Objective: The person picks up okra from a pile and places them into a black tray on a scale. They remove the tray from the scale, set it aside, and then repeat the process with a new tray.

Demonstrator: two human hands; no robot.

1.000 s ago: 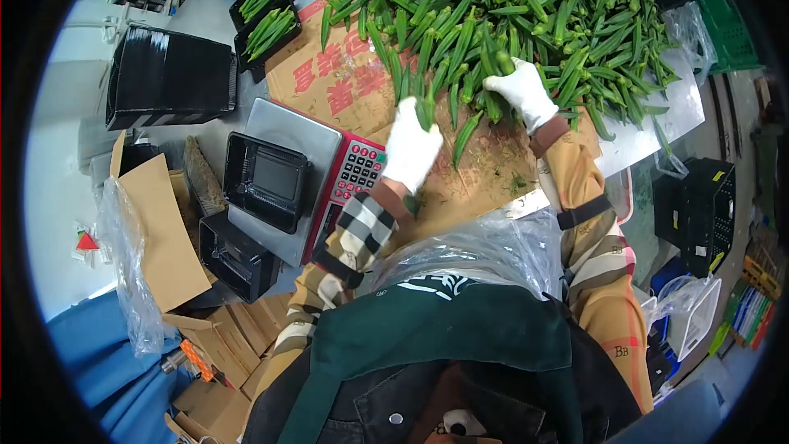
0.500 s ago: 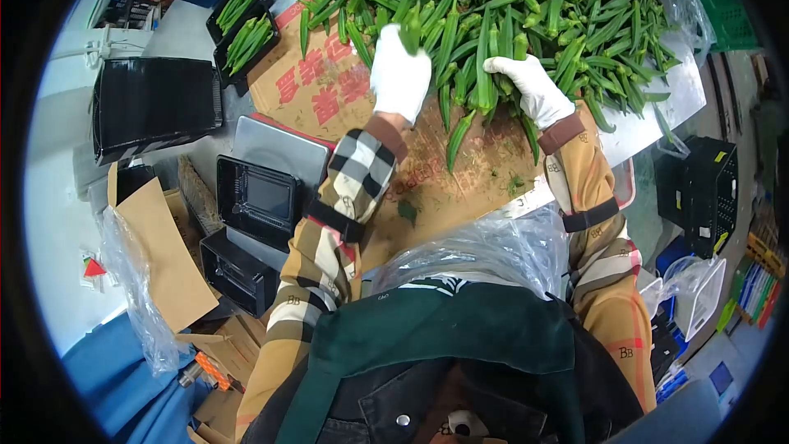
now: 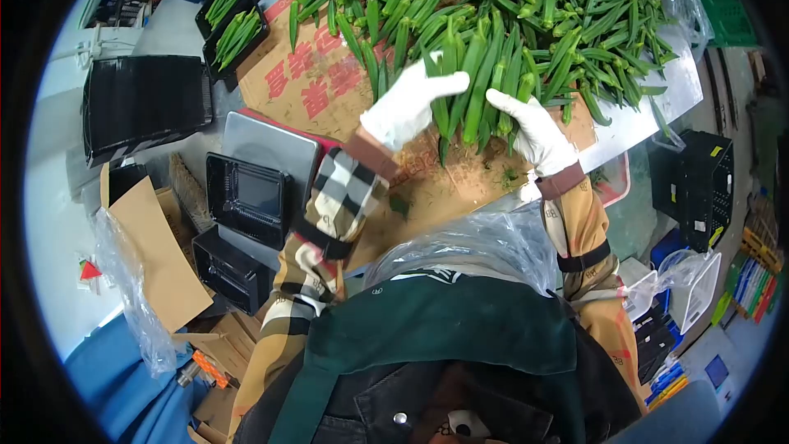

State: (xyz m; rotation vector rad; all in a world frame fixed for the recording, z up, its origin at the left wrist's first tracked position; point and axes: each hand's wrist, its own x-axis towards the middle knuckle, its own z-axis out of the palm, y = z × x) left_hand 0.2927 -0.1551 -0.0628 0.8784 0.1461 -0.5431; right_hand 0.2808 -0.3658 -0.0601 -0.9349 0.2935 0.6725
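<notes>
A row of green okra pods (image 3: 475,86) lies side by side between my two white-gloved hands, at the near edge of a large okra heap (image 3: 534,0). My left hand (image 3: 415,103) grips the row from its left side, the thumb across the pods and the other fingers partly hidden by them. From the right, my right hand (image 3: 534,130) holds the same row with its thumb on top. Its other fingers are out of sight under the pods. Beneath is a flattened cardboard sheet (image 3: 329,74) with red print and plant scraps.
Black trays with okra (image 3: 237,37) stand at the upper left. Nearer are an upturned black crate (image 3: 148,107), an empty black tray (image 3: 249,197) and a grey scale-like plate (image 3: 267,148). Clear plastic (image 3: 468,247) lies along the front edge. Black crates (image 3: 694,189) stand right.
My left hand has come down beside the row, its thumb now over the pods; earlier it held a pod higher up. My right hand has moved slightly nearer to me. More pods lie together.
</notes>
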